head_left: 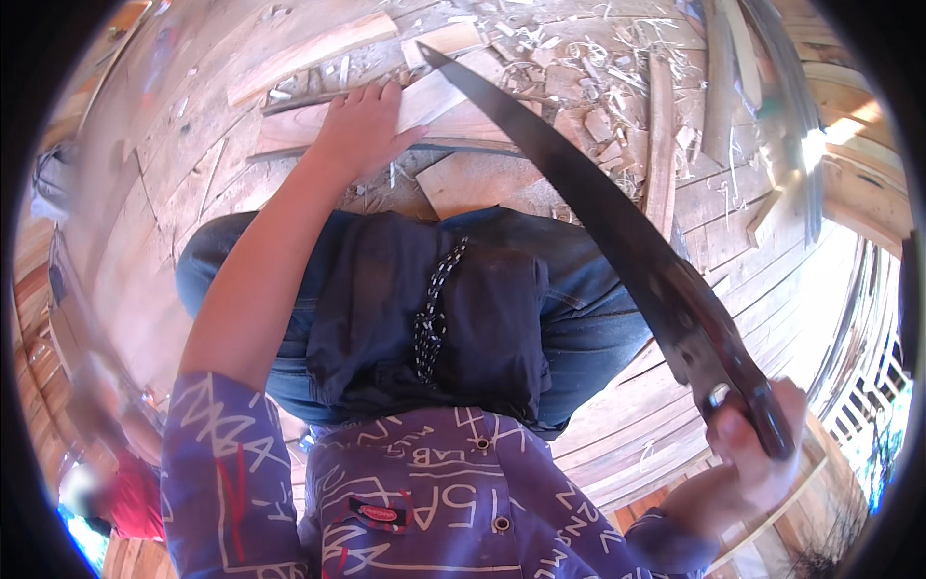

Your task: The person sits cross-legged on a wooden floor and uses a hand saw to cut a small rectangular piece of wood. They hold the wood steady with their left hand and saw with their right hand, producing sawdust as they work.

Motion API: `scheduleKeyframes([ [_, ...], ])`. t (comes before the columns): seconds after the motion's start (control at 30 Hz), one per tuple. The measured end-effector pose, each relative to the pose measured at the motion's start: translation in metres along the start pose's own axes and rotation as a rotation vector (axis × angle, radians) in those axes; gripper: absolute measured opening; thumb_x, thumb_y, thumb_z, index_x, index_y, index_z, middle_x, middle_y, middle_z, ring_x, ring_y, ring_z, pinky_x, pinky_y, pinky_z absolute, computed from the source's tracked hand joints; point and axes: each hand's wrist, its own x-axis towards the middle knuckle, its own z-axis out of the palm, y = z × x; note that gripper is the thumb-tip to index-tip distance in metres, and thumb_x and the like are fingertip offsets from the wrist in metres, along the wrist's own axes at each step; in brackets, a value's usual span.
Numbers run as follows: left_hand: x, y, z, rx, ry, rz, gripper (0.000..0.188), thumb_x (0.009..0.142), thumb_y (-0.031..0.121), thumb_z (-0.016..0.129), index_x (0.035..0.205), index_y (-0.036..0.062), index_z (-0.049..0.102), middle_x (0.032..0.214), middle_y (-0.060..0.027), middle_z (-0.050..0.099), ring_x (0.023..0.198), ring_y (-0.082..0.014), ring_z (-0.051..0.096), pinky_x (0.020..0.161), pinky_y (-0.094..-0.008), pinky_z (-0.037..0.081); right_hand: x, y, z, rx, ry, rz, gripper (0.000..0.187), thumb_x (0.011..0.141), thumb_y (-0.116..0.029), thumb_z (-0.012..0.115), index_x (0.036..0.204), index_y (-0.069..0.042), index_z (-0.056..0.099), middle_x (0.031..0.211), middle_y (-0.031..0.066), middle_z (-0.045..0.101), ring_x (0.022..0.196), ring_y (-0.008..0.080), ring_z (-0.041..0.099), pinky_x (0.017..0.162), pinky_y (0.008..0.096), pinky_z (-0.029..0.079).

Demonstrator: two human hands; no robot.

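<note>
In my right hand, raised at the right, is the dark handle of a saw. Its long, dark, tapering blade points up and to the left, and I cannot make out its teeth. Below the blade's tip, my left hand presses down on a short wooden board, fingers bent over the far side and thumb toward the near side. Dark strips run along the board's long edges. The blade hangs above the board, passing over its right end in this view; whether it touches cannot be told.
Wood shavings and offcuts litter the plank floor beyond the board. Another plank lies at the far left, and a narrow strip at the right. My bent legs are close to the work. A person in red is at the lower left.
</note>
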Motion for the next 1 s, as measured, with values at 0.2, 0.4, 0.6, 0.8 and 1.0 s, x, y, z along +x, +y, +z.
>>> scheduleKeyframes([
  [0.2,0.004,-0.001,0.002,0.032,-0.030,-0.020,0.062,0.087,0.050,0.050,0.120,-0.0029,0.046,0.116,-0.0197,0.055,0.113,-0.0329,0.051,0.093,-0.0468,0.039,0.024,-0.010,0.043,0.090,0.265,0.050,0.028,0.074,-0.021,0.072,0.071,0.002,0.056,0.053,0.0011,0.048,0.046,0.0083,0.040,0.045,0.0233,0.031],
  [0.4,0.000,-0.004,-0.001,-0.018,-0.010,-0.011,0.062,0.088,0.050,0.049,0.117,-0.0055,0.045,0.112,-0.0223,0.057,0.112,-0.0356,0.051,0.094,-0.0482,0.039,-0.025,0.006,-0.004,-0.081,0.092,-0.061,0.035,0.070,-0.024,0.073,0.083,0.004,0.056,0.067,0.0086,0.058,0.054,0.0123,0.051,0.051,0.0276,0.037],
  [0.6,0.003,-0.005,0.012,-0.015,0.068,-0.011,0.061,0.088,0.050,0.049,0.114,-0.0052,0.046,0.109,-0.0220,0.057,0.108,-0.0360,0.053,0.092,-0.0485,0.039,0.051,-0.025,0.044,0.245,0.072,0.079,0.028,0.080,-0.015,0.068,0.061,-0.002,0.052,0.046,-0.0011,0.043,0.040,0.0068,0.037,0.040,0.0229,0.028],
  [0.8,0.001,-0.015,0.001,-0.006,-0.010,-0.053,0.060,0.088,0.050,0.049,0.113,-0.0051,0.046,0.111,-0.0226,0.056,0.110,-0.0354,0.053,0.094,-0.0492,0.039,-0.012,-0.007,-0.005,-0.191,0.060,-0.169,0.035,0.074,-0.030,0.070,0.071,0.003,0.060,0.048,0.0001,0.047,0.042,0.0079,0.041,0.041,0.0237,0.029],
  [1.0,-0.003,-0.011,0.009,0.004,0.069,-0.023,0.058,0.089,0.049,0.049,0.113,-0.0038,0.047,0.112,-0.0219,0.056,0.110,-0.0356,0.052,0.093,-0.0482,0.040,0.073,-0.029,0.070,0.199,0.164,0.086,0.025,0.079,-0.016,0.068,0.063,-0.002,0.055,0.048,-0.0012,0.047,0.043,0.0066,0.043,0.040,0.0230,0.029],
])
